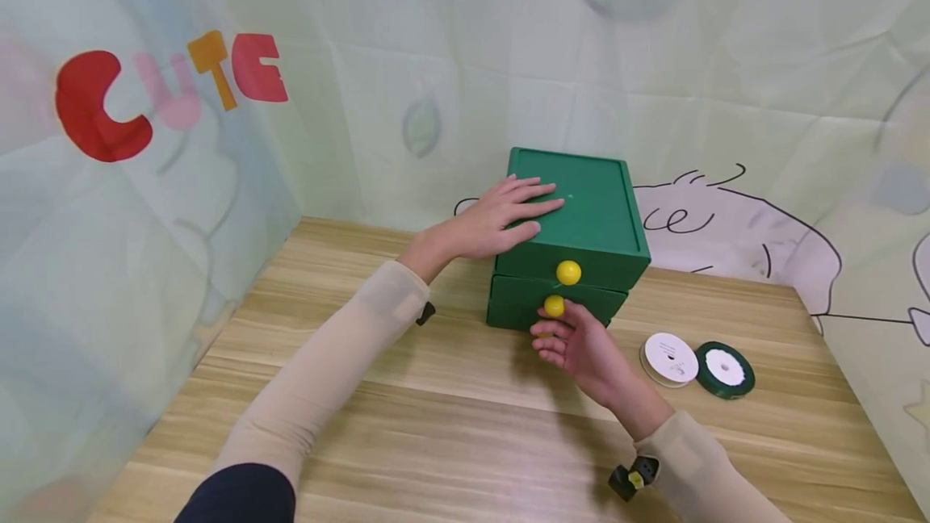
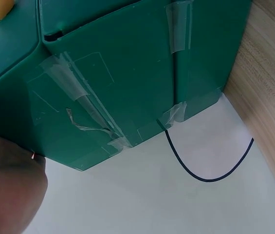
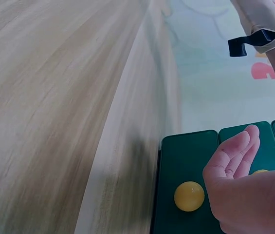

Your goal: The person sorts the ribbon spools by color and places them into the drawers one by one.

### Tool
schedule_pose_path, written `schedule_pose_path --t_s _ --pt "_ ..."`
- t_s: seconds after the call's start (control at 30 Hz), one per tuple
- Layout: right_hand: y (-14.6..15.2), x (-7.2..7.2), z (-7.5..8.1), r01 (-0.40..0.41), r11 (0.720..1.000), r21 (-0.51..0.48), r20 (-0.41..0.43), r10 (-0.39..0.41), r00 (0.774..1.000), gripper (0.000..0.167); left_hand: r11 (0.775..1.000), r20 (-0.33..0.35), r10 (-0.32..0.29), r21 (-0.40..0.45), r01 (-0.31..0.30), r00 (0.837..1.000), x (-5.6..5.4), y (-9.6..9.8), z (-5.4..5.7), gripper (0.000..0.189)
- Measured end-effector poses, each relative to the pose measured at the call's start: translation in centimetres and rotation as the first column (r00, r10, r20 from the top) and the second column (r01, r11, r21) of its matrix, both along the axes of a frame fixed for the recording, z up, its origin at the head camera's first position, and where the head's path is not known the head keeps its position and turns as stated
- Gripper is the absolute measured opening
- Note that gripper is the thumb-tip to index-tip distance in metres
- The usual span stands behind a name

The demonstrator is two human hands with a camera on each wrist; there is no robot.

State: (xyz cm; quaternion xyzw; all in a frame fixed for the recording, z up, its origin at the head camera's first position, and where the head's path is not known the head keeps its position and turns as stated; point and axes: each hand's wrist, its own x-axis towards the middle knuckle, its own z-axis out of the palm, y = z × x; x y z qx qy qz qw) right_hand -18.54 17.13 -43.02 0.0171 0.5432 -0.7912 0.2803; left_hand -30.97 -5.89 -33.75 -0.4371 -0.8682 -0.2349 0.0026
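A green drawer unit (image 1: 592, 204) with round yellow knobs stands on the wooden table against the back cloth. My left hand (image 1: 501, 220) rests on its top near the left edge, fingers spread and straight. In front of the drawers is my right hand (image 1: 581, 349), fingers loosely bent, beside a yellow knob (image 1: 555, 306); whether it touches the knob is unclear. Above that sits the upper knob (image 1: 569, 272). The right wrist view shows the bottom knob (image 3: 189, 196) uncovered and another knob (image 3: 260, 171) mostly hidden behind my hand (image 3: 239, 180). Clear tape (image 2: 79, 92) runs along the unit's side.
To the right of the unit, a white ribbon spool (image 1: 669, 359) lies against a dark green ribbon spool (image 1: 725, 370). Printed cloth walls (image 1: 407, 63) enclose the back and sides of the table (image 1: 436, 442).
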Motion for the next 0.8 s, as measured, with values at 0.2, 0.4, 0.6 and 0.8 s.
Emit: schedule_pose_path --t_s 0.2,0.4,0.6,0.8 --pt "-0.2 0.4 0.1 -0.001 1.0 0.003 0.007 0.001 1.0 0.042 1.0 -0.002 0.001 0.004 -0.001 1.0 -0.1 0.0 0.0 0.054" --pt "0.0 0.6 0.1 -0.006 1.0 0.011 0.008 0.006 1.0 0.044 1.0 0.003 0.004 0.004 -0.004 1.0 0.0 0.1 0.1 0.054" --pt "0.1 0.8 0.0 -0.003 1.0 0.016 0.018 0.003 1.0 0.045 1.0 0.01 0.005 0.004 -0.005 1.0 0.1 0.1 0.1 0.054" --pt "0.2 1.3 -0.3 -0.002 1.0 0.003 0.018 0.002 1.0 0.044 1.0 0.009 0.003 0.004 -0.003 1.0 0.0 0.3 0.0 0.054"
